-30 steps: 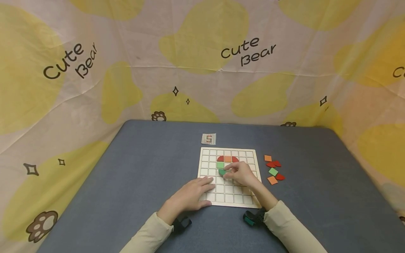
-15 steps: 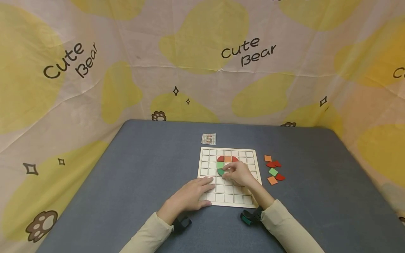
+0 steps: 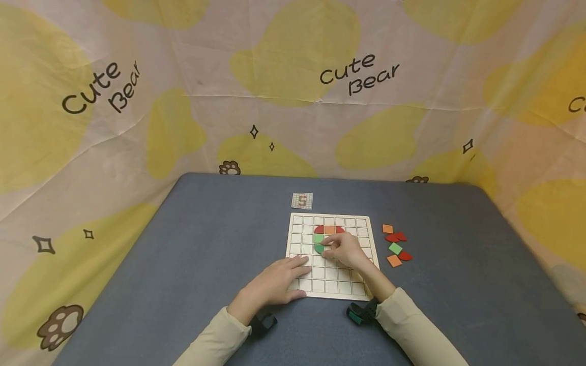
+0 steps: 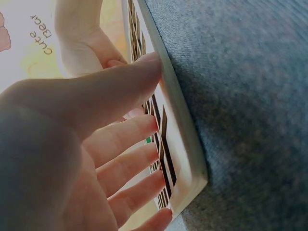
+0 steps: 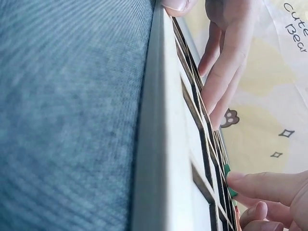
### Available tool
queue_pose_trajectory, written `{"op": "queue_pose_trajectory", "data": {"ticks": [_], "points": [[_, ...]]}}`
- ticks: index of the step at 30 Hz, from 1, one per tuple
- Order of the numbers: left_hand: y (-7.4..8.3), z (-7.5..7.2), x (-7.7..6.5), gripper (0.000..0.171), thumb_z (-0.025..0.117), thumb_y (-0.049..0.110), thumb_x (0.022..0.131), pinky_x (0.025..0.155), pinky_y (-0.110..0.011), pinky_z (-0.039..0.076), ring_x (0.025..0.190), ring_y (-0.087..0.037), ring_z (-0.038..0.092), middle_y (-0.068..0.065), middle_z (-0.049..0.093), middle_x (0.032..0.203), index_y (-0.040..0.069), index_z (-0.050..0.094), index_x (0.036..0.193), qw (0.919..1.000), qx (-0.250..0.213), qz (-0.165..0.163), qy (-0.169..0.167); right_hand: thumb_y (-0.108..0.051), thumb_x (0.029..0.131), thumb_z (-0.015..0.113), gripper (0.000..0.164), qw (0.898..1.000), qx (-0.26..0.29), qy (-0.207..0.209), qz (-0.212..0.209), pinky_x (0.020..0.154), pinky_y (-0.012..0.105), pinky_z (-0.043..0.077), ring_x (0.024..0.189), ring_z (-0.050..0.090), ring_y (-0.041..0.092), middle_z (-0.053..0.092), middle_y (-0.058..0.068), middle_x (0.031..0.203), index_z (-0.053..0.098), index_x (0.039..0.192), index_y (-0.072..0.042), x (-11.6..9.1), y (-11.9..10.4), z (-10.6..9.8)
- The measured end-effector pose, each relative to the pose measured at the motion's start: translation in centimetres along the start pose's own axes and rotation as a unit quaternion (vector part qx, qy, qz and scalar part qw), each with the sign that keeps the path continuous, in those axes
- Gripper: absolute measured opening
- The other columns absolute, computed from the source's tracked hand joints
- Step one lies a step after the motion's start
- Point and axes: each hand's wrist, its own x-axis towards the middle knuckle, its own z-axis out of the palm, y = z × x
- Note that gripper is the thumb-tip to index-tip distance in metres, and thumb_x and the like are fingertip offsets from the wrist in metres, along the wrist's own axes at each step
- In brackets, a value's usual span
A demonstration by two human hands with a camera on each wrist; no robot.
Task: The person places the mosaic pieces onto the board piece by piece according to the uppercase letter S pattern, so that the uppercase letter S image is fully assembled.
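A white grid board (image 3: pixel 338 288) lies flat on the table. My left hand (image 3: pixel 273 281) rests on its near-left corner, fingers extended over the cells and thumb at the near edge (image 4: pixel 185 130). Over the middle of the board, my right hand (image 3: pixel 346 251) pinches a dark green rounded tile (image 3: pixel 318 249) between thumb and forefinger. This tile sits in a cell just below a light green square tile (image 3: pixel 318 238). Above that runs a row: a red rounded tile (image 3: pixel 319 230), an orange square tile (image 3: pixel 329 230) and another red rounded tile (image 3: pixel 340 230). The right fingers partly cover nearby cells.
Right of the board lie several loose tiles: orange squares (image 3: pixel 387 229), red rounded ones (image 3: pixel 405 256) and a light green square (image 3: pixel 396 248). A small card (image 3: pixel 302 201) with a gridded S-like pattern lies behind the board. A printed cloth (image 3: pixel 293 117) hangs beyond the blue-grey table (image 3: pixel 220 223).
The dark green tile has shifted slightly left into its cell, below the light green square. My right hand and forearm have moved a little left; the left hand has stayed put.
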Motion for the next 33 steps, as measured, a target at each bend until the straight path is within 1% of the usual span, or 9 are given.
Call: {"op": "queue_pose_trajectory", "data": {"ticks": [15,21,26,33], "points": [[0.03,0.04,-0.06,0.053,0.068,0.036,0.087,0.111,-0.042,0.043,0.136,-0.025,0.049,-0.006,0.051,0.147,0.014,0.058,0.133,1.0,-0.003,-0.002,0.001,-0.005,0.076,0.077,0.023,1.0,0.021,0.002,0.001,0.052,0.021,0.033,0.057,0.041,0.01,0.049,-0.002,0.06,0.074,0.098,-0.001,-0.05,0.01,0.01],[0.01,0.12,0.01,0.053,0.068,0.036,0.087,0.111,-0.041,0.043,0.136,-0.025,0.049,-0.006,0.051,0.147,0.014,0.057,0.134,1.0,0.001,-0.003,-0.001,-0.006,0.075,0.078,0.021,1.0,0.012,0.006,0.005,0.051,0.02,0.033,0.057,0.041,0.011,0.05,-0.002,0.06,0.075,0.096,-0.002,-0.02,-0.18,0.08],[0.02,0.07,-0.02,0.053,0.068,0.036,0.087,0.111,-0.041,0.043,0.136,-0.025,0.049,-0.006,0.051,0.147,0.013,0.058,0.133,1.0,-0.001,-0.003,-0.002,-0.007,0.074,0.079,0.022,1.0,0.014,0.009,0.013,0.05,0.02,0.032,0.056,0.041,0.011,0.049,-0.002,0.059,0.075,0.095,-0.002,0.03,-0.16,0.17],[0.18,-0.17,-0.09,0.052,0.068,0.036,0.087,0.111,-0.042,0.043,0.136,-0.026,0.049,-0.007,0.051,0.146,0.013,0.058,0.133,1.0,0.001,-0.002,-0.002,-0.008,0.077,0.078,0.021,1.0,0.028,0.003,0.012,0.05,0.021,0.031,0.055,0.038,0.011,0.046,-0.002,0.059,0.074,0.097,-0.003,-0.2,0.01,-0.29]]}}
